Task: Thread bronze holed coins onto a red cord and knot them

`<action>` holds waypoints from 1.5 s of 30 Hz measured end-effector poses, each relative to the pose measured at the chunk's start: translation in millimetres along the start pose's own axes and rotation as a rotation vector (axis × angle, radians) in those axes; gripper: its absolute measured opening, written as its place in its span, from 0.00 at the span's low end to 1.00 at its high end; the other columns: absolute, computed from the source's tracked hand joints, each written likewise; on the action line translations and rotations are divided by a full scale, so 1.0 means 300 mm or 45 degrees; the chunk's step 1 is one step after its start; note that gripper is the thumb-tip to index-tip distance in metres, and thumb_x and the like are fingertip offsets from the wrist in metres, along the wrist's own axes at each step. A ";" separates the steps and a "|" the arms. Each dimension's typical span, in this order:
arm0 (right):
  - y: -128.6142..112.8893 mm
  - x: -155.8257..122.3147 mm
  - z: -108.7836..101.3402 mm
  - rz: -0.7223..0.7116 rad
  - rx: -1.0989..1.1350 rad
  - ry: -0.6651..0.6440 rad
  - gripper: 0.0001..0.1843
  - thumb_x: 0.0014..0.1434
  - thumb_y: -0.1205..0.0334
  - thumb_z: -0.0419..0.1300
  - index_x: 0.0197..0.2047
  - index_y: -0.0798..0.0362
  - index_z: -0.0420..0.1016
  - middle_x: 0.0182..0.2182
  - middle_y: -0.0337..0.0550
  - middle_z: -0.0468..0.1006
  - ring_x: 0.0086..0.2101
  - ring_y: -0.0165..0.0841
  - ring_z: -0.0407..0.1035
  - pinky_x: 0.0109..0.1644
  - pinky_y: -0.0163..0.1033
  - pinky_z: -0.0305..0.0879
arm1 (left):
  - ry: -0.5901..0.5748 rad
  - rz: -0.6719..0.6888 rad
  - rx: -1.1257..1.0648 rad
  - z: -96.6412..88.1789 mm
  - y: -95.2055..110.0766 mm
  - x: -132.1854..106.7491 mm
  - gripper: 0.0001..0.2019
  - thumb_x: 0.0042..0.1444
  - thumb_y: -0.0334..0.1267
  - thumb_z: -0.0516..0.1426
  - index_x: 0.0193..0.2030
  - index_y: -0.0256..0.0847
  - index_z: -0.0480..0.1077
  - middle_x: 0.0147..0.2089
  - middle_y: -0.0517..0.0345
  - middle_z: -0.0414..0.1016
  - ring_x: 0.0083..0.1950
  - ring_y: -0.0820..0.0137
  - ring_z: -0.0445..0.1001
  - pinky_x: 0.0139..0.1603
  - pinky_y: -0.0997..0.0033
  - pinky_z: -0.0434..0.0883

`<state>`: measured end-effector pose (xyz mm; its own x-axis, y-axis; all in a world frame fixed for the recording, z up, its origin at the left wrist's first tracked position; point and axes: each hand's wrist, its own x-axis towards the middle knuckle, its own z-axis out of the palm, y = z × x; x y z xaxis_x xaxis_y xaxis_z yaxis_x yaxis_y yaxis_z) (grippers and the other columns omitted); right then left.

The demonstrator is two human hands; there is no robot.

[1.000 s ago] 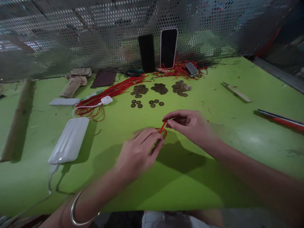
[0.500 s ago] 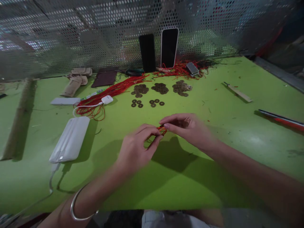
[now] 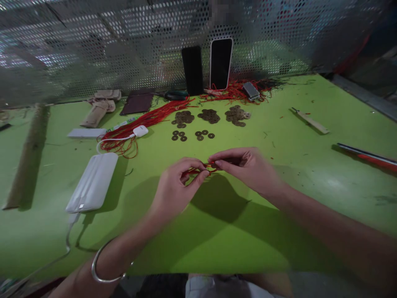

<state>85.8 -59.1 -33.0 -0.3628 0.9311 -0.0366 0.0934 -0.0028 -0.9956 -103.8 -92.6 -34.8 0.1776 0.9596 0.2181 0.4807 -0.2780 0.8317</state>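
Above the green table, both hands work close together on a thin red cord [image 3: 212, 171]. My left hand [image 3: 180, 184] pinches the cord between thumb and fingers, with part of it running back into the palm. Between the thumb and fingertips of my right hand [image 3: 245, 165] is a small dark coin, partly hidden, with the cord against it. Beyond the hands lie two small groups of holed coins, one on the left [image 3: 179, 135] and one on the right [image 3: 204, 135]. Behind these sit three coin piles: left [image 3: 183, 118], middle [image 3: 209, 116] and right [image 3: 237, 115].
A red cord bundle [image 3: 151, 117] lies left of the coins, near a white power bank [image 3: 94, 182] with a cable. Two phones, black [image 3: 192, 70] and white-edged [image 3: 221, 64], lean on the perforated metal screen [image 3: 139, 54]. A thin pale tool [image 3: 310, 121] lies at right.
My left fingers have shifted slightly left and the cord loop between the hands has flattened. My right hand stays nearly in place, still pinching. The coins on the table have not moved.
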 end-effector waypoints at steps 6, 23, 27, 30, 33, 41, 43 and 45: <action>-0.006 0.001 0.001 -0.069 0.036 0.119 0.10 0.52 0.58 0.64 0.39 0.48 0.80 0.36 0.40 0.81 0.36 0.33 0.75 0.45 0.41 0.74 | 0.083 -0.011 -0.057 0.001 -0.005 0.006 0.05 0.54 0.38 0.59 0.35 0.38 0.73 0.46 0.52 0.69 0.34 0.77 0.72 0.29 0.80 0.74; -0.037 -0.036 0.018 -0.275 -0.120 0.313 0.08 0.55 0.65 0.61 0.38 0.45 0.79 0.37 0.39 0.80 0.38 0.34 0.75 0.44 0.42 0.76 | -0.022 -0.611 -0.624 0.007 0.006 0.007 0.12 0.52 0.47 0.60 0.36 0.39 0.72 0.26 0.62 0.69 0.18 0.83 0.51 0.15 0.80 0.49; -0.002 -0.038 0.028 -0.458 -0.259 0.242 0.11 0.55 0.68 0.60 0.39 0.45 0.79 0.38 0.38 0.80 0.39 0.31 0.75 0.45 0.40 0.76 | 0.009 -0.641 -0.659 0.003 0.001 0.001 0.14 0.52 0.48 0.60 0.37 0.40 0.72 0.29 0.62 0.68 0.21 0.83 0.52 0.17 0.82 0.50; 0.013 -0.036 0.030 -0.618 -0.356 0.209 0.12 0.55 0.71 0.60 0.40 0.46 0.78 0.38 0.38 0.80 0.39 0.31 0.75 0.43 0.39 0.77 | 0.007 -0.674 -0.654 0.003 0.008 -0.001 0.15 0.52 0.49 0.60 0.37 0.39 0.72 0.29 0.63 0.68 0.21 0.84 0.51 0.18 0.82 0.50; 0.018 -0.033 0.031 -0.747 -0.390 0.229 0.14 0.55 0.74 0.60 0.41 0.47 0.78 0.37 0.38 0.81 0.39 0.30 0.75 0.43 0.38 0.77 | 0.020 -0.697 -0.649 0.006 0.018 0.000 0.15 0.52 0.50 0.60 0.37 0.39 0.71 0.29 0.63 0.69 0.21 0.84 0.51 0.19 0.82 0.49; 0.021 -0.030 0.039 -0.898 -0.517 0.215 0.15 0.55 0.75 0.59 0.41 0.47 0.78 0.36 0.39 0.81 0.38 0.29 0.75 0.43 0.36 0.76 | 0.030 -0.700 -0.721 0.012 0.011 -0.001 0.14 0.52 0.48 0.61 0.36 0.38 0.72 0.30 0.62 0.70 0.21 0.85 0.52 0.19 0.81 0.48; 0.022 -0.029 0.039 -0.940 -0.570 0.213 0.13 0.55 0.74 0.59 0.40 0.49 0.79 0.36 0.41 0.81 0.38 0.30 0.75 0.43 0.35 0.76 | 0.034 -0.699 -0.747 0.013 0.009 -0.001 0.14 0.52 0.48 0.61 0.36 0.38 0.72 0.30 0.62 0.71 0.21 0.85 0.54 0.19 0.81 0.50; 0.023 -0.029 0.037 -0.973 -0.621 0.225 0.12 0.55 0.74 0.59 0.40 0.51 0.79 0.36 0.43 0.81 0.38 0.30 0.75 0.43 0.35 0.76 | 0.035 -0.696 -0.762 0.013 0.009 -0.002 0.13 0.52 0.47 0.61 0.36 0.38 0.72 0.30 0.62 0.71 0.21 0.85 0.55 0.19 0.81 0.51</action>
<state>79.3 -71.4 -40.5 -0.3436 0.6591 0.6690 0.2815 0.7519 -0.5961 -99.2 -94.0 -34.7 0.0260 0.9559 -0.2924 -0.0490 0.2934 0.9547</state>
